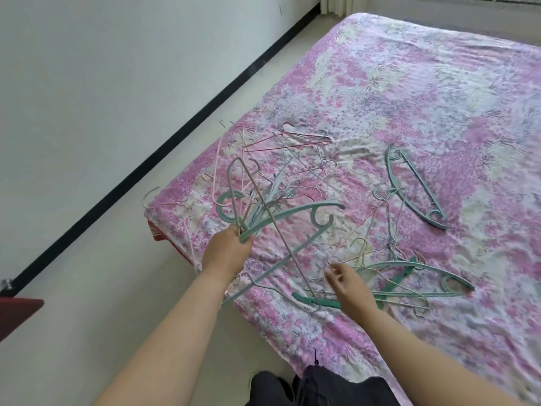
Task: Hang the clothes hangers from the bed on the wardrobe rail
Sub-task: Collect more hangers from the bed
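The left hand (227, 249) is closed around a bunch of hangers (251, 206) gripped near their hooks, so the frames fan up and out toward one o'clock — most likely a way to carry several at once and keep the other hand free for picking. In that bunch a large teal plastic hanger (295, 210) arcs to the right and thin wire ones cross it. The left arm reaches forward from seven o'clock, the fist raised a little above the bed (439, 112). The right hand (349, 287) comes in from five o'clock, palm down, fingers loosely spread and holding nothing, hovering just over a loose tangle of wire and teal hangers (409, 276) at its three o'clock. More wire hangers (292, 153) lie at twelve o'clock and a single teal hanger (415, 186) farther right. The wardrobe rail is not in view — nothing is hung yet.
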